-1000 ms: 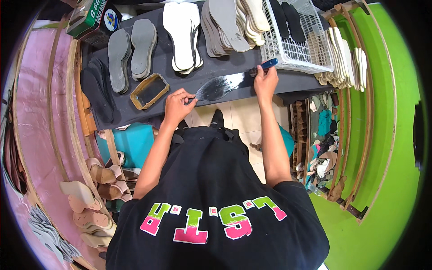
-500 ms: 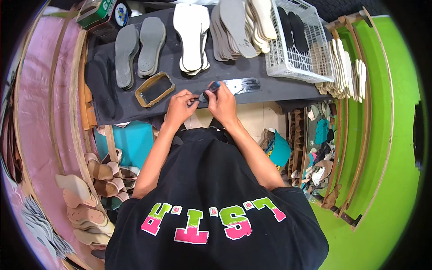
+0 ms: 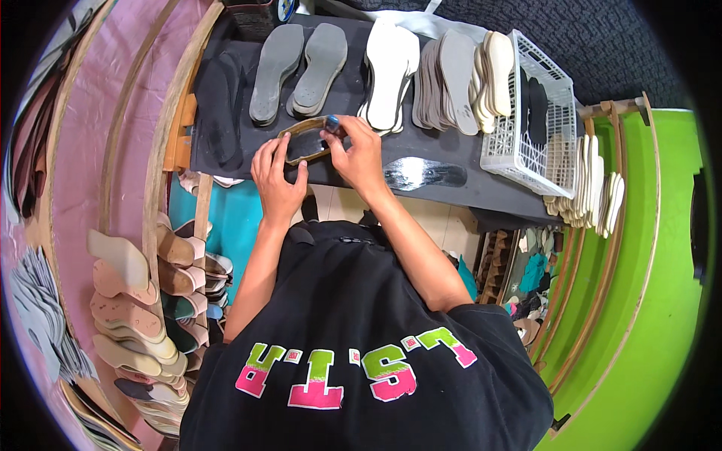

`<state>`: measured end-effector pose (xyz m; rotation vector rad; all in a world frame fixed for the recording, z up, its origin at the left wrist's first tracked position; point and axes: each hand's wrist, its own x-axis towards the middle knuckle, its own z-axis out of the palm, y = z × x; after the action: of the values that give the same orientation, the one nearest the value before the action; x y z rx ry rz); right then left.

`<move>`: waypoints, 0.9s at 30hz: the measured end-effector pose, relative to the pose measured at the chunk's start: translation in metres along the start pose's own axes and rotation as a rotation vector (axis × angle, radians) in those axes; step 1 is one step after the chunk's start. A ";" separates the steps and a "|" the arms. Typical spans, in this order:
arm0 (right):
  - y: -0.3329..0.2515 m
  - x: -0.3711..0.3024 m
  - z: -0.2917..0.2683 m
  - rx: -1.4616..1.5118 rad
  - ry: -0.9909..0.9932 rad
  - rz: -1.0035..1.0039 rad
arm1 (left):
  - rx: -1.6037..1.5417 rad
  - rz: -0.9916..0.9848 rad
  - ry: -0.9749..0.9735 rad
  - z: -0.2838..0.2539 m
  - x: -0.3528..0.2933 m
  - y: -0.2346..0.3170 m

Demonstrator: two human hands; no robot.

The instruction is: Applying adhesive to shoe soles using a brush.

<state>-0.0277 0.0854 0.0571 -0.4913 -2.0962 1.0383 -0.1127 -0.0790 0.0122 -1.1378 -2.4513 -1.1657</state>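
Observation:
My left hand [image 3: 277, 179] is at the left end of a small tan-walled tray [image 3: 289, 158], its fingers spread and touching the rim, thumb apart. Over the tray's right end, my right hand [image 3: 357, 156] is closed around a brush [image 3: 332, 123]; the blue handle end shows, while the bristles are hidden or too small to make out. Dark, shiny liquid appears inside the tray. To the right of my right hand, a dark sole-shaped piece [image 3: 425, 174] lies flat near the table's front edge, its surface wet and glossy.
Grey soles [image 3: 277, 71], a white sole stack [image 3: 389, 75] and grey and cream piles [image 3: 455, 83] line the back of the dark table. A white plastic basket [image 3: 526, 161] with black soles stands at right. Racks of soles [image 3: 124, 308] flank me on the left.
Both hands have moved left from the sole-shaped piece to the tray, the right one carrying the brush. My left hand has opened and touches the tray. The whole view has shifted.

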 end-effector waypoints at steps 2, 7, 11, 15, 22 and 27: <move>0.007 0.002 0.009 0.044 -0.017 0.022 | -0.020 -0.004 -0.007 0.001 -0.001 -0.002; 0.014 -0.001 0.012 0.063 -0.117 0.156 | -0.023 -0.031 0.001 0.008 -0.004 0.011; 0.018 -0.009 -0.005 0.148 0.037 0.142 | -0.032 0.160 0.054 -0.001 -0.008 0.026; 0.025 -0.025 -0.041 0.128 0.137 0.169 | -0.301 0.163 -0.010 0.012 -0.018 0.046; 0.070 -0.067 -0.144 -0.101 0.306 0.323 | -0.552 -0.193 -0.435 0.055 -0.029 0.081; 0.114 -0.099 -0.208 -0.414 0.212 0.456 | -0.415 -0.372 -0.585 0.077 -0.032 0.093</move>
<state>0.1959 0.2011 0.0060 -1.2737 -2.0513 0.7401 -0.0131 -0.0041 -0.0010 -1.3136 -3.0515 -1.7133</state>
